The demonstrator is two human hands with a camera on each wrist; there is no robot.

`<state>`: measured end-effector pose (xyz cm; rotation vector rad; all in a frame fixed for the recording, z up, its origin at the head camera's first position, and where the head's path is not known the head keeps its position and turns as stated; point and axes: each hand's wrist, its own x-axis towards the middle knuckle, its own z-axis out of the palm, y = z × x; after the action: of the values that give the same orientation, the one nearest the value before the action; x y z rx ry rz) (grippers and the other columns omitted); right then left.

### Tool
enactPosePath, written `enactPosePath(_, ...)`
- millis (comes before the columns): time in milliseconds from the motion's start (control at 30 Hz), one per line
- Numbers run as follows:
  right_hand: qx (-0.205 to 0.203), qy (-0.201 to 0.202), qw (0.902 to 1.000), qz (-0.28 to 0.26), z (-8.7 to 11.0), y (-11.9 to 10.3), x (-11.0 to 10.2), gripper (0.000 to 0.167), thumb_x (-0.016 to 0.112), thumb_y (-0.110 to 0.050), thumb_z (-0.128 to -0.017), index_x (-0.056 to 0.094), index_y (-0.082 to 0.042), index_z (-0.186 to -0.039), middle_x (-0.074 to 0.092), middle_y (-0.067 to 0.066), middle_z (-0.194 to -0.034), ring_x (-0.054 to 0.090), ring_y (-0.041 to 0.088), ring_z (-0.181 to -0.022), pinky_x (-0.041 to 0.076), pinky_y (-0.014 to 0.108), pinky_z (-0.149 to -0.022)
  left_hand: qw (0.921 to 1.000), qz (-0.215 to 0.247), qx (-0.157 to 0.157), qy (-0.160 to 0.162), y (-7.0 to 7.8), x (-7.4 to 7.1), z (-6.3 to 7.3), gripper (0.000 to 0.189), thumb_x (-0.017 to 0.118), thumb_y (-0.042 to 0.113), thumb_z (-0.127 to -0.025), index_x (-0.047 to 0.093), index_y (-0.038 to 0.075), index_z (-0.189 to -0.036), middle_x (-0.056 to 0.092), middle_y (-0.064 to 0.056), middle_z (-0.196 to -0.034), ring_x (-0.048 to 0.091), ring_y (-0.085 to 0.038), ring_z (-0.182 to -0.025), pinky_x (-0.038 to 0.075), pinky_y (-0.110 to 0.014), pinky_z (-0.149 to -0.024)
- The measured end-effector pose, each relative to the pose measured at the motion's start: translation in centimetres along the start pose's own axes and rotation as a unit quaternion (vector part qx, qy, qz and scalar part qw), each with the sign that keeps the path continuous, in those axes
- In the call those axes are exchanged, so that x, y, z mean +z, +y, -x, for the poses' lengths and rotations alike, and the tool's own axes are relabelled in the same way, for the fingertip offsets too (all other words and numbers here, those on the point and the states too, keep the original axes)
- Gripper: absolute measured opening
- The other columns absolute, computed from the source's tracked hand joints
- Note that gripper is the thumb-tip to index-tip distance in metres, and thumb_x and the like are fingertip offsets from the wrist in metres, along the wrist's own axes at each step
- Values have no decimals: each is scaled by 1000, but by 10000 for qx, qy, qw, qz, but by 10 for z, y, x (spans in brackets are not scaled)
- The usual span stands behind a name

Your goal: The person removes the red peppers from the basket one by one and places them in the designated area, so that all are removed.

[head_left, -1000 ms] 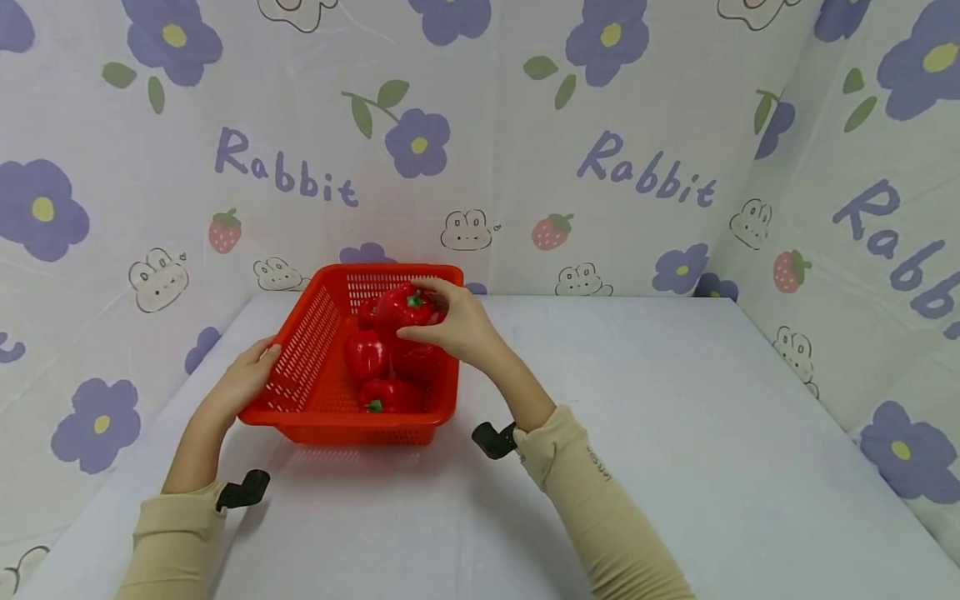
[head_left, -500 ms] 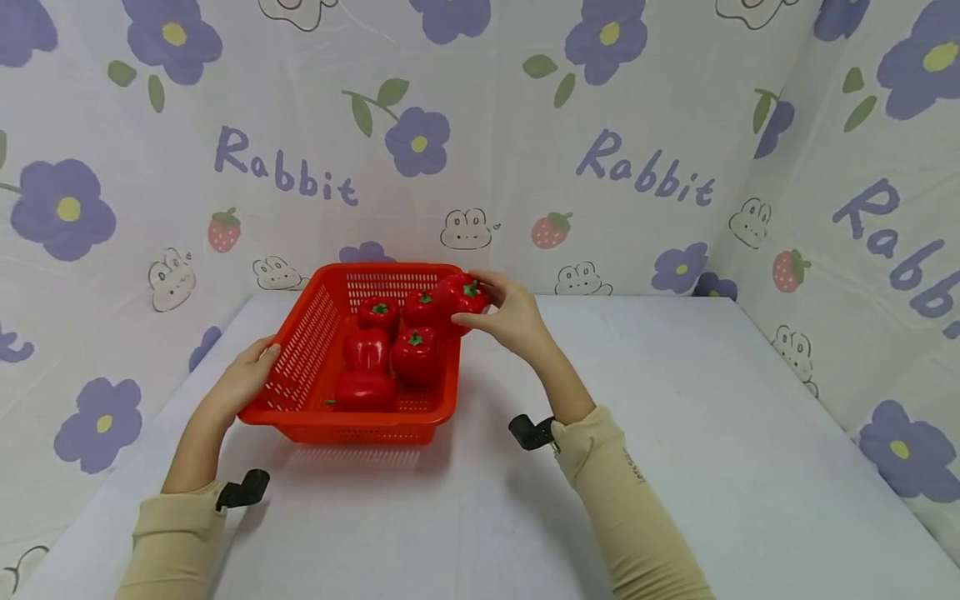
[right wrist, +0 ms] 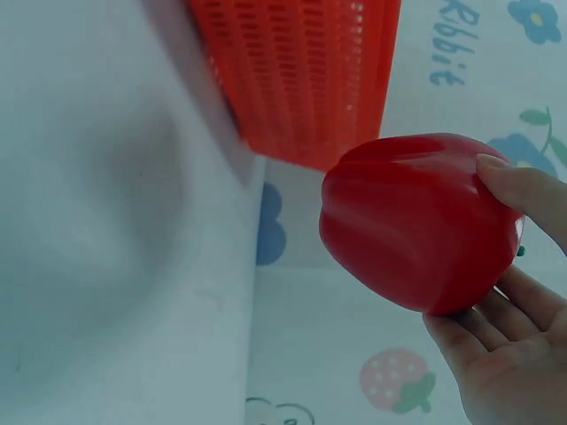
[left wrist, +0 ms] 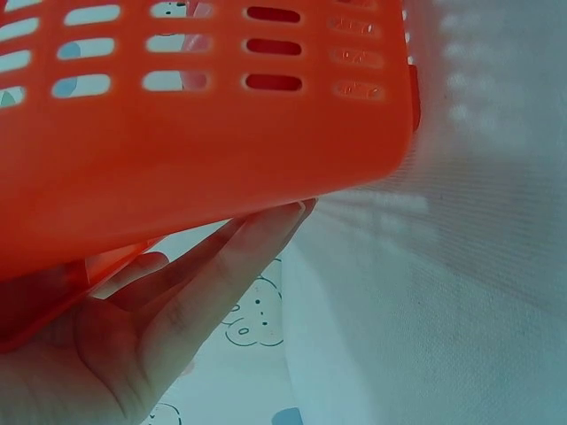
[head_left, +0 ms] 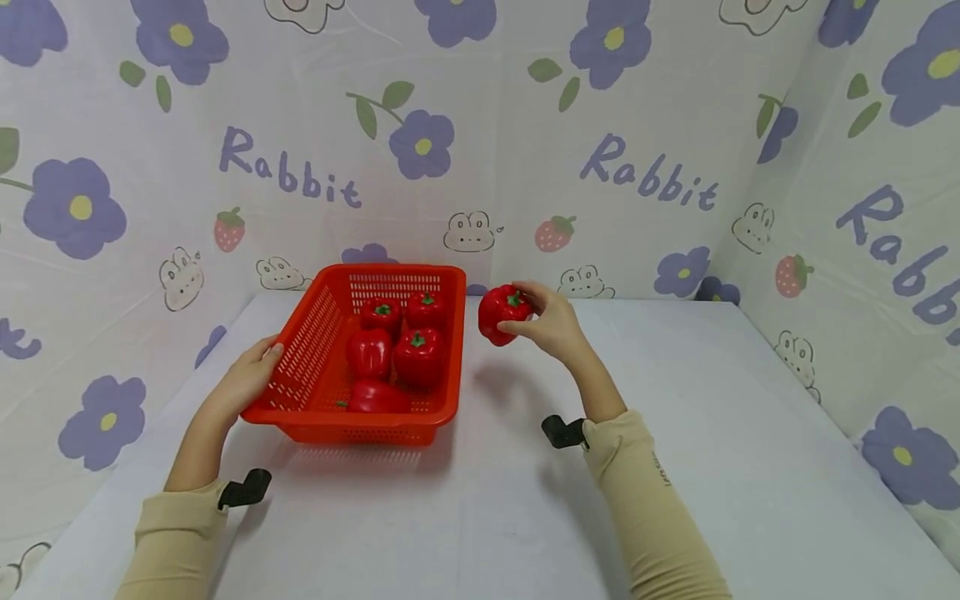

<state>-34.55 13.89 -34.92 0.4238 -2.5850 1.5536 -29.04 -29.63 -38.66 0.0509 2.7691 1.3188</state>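
My right hand (head_left: 551,323) holds a glossy red bell pepper (head_left: 502,315) above the table, to the right of the basket. In the right wrist view the thumb lies on one side of this bell pepper (right wrist: 416,221) and the fingers on the other. An orange-red plastic basket (head_left: 352,419) with slotted walls stands left of centre. Several red bell peppers (head_left: 417,358) lie inside it, most with green stems showing. My left hand (head_left: 243,379) grips the basket's left rim. From the left wrist view, its fingers (left wrist: 221,274) reach under the rim against the outside of the basket wall (left wrist: 204,159).
A white cloth covers the table (head_left: 637,467), which stretches right of the basket. Behind it hangs a white curtain (head_left: 517,183) printed with flowers and rabbits; another side of it borders the table at right. A black wrist camera (head_left: 562,432) sticks out from the right sleeve.
My right hand has lifted the bell pepper up over the basket's right rim and carried it right, clear of the basket. A pepper at the front has tipped onto its side. The left hand stays put.
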Motion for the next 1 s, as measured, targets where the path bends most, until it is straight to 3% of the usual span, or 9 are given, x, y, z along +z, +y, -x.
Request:
enactPosePath(333, 293, -332, 9983, 378, -4, 27, -19, 65, 72, -12, -85, 46, -10, -144, 49, 15, -145, 45, 35, -134, 46, 50, -104, 10000, -60, -25, 12, 3, 0, 3, 64, 22, 41, -107, 19, -2, -153, 46, -32, -135, 64, -22, -93, 57, -27, -71)
enactPosePath(533, 267, -570, 9973, 378, -3, 36, -27, 63, 70, -10, -85, 46, -9, -144, 49, 16, -143, 45, 35, -134, 46, 49, -104, 10000, 28, -57, -15, 3, -1, 3, 64, 22, 41, -107, 18, -2, -154, 46, -33, -134, 66, -17, -85, 59, -29, -70)
enactPosePath(733, 310, -816, 9955, 375, 1, 45, -31, 64, 68, -7, -86, 43, -5, -145, 46, 19, -146, 42, 37, -135, 44, 51, -105, 9999, 62, -75, -42, 1, -1, 3, 64, 22, 42, -106, 17, -1, -154, 45, -33, -136, 67, -17, -84, 59, -31, -70)
enactPosePath(1000, 461, -905, 9941, 373, 0, 58, -28, 64, 67, -8, -87, 43, -9, -146, 44, 16, -148, 40, 35, -137, 44, 52, -106, 10000, 0, -52, 7, 1, 0, 2, 64, 22, 41, -107, 17, -2, -154, 44, -33, -136, 65, -19, -89, 58, -26, -69)
